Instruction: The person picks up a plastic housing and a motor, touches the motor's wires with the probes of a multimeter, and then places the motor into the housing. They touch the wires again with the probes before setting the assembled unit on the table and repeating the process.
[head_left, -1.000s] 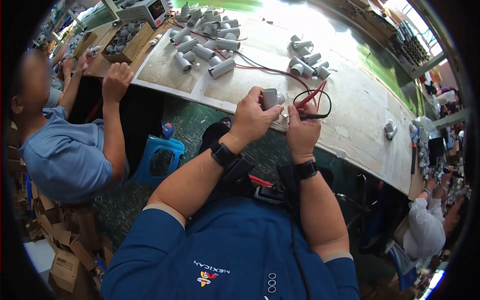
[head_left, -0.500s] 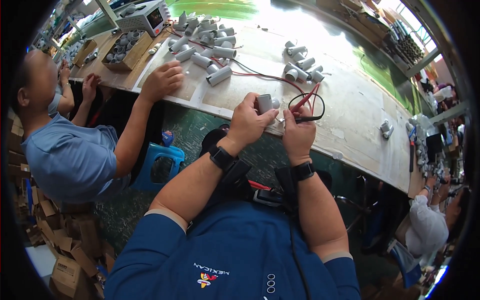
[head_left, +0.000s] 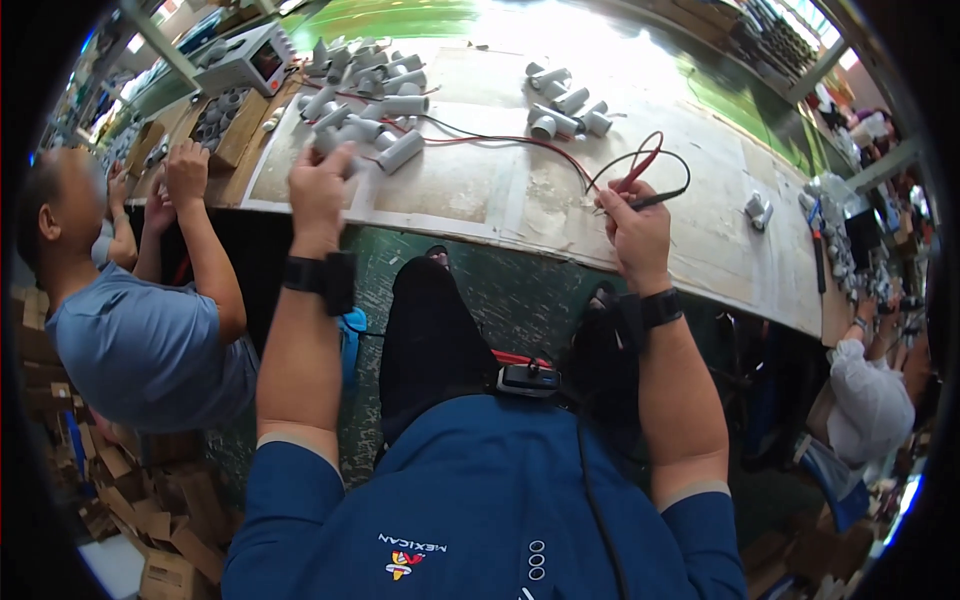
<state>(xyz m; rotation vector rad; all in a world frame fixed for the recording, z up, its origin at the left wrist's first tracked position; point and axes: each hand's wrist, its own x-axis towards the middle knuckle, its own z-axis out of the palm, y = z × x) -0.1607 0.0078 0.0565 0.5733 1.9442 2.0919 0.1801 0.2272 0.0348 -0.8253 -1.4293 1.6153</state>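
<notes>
My left hand (head_left: 318, 195), slightly blurred, has reached the front left of the heaped grey cylindrical housings (head_left: 375, 85). Its fingers and thumb close around a grey cylindrical housing (head_left: 326, 143), mostly hidden by the hand. Another grey cylinder (head_left: 402, 152) lies just right of it at the heap's edge. My right hand (head_left: 638, 228) is raised near the table's front edge, closed on a pair of test probes, one red (head_left: 637, 174) and one black (head_left: 663, 194). Their red and black leads loop above the hand and trail left across the table toward the heap.
A smaller group of grey housings (head_left: 570, 100) lies mid-table, and two pieces (head_left: 759, 211) lie farther right. At the left stand a boxy instrument (head_left: 248, 60) and a carton of parts (head_left: 245, 135). A co-worker in blue (head_left: 150, 330) sits left; another in white (head_left: 868, 395) sits right.
My left hand has swung left from mid-table to the heap, taking the grey housing from in front of me. My right hand keeps the probes. The co-worker's hand has drawn back left.
</notes>
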